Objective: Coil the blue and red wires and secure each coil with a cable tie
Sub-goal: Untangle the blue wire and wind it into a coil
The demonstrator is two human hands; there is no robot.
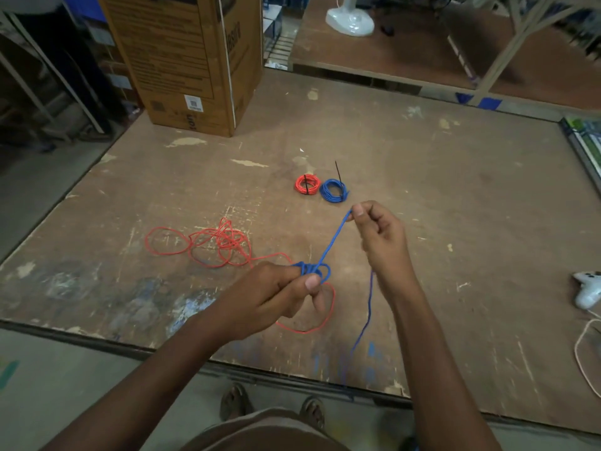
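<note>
Item: worn brown tabletop (422,177), scuffed and paint-flecked, viewed from above by a standing person. Left hand (273,297): fingers curled, thumb pressing down, pinching a small bunch of blue wire (313,271) loops held just above the near middle of the tabletop. Right hand (380,236): raised to the right and a little farther off, thumb and fingers clenched on the same blue wire, which runs taut in a straight diagonal from the left-hand bunch up to the pinch; a loose tail of it hangs down past the right wrist toward the near edge. Loose red wire (224,242): an untidy tangle of open loops lying flat on the tabletop, left of both hands, with one strand trailing right behind the left hand and curving into a loop beneath it. Finished red coil (307,184): small, round, bound by a black cable tie (306,183), lying beyond the hands at the middle. Finished blue coil (333,190): touching the red coil on its right, with a second black cable tie (339,172) whose tail sticks up. Cardboard box (188,60): upright at the far left corner. White game controller (588,288): at the right edge, with a pale cord (582,353) looping near it. White fan base (349,19): on a separate far surface.
</note>
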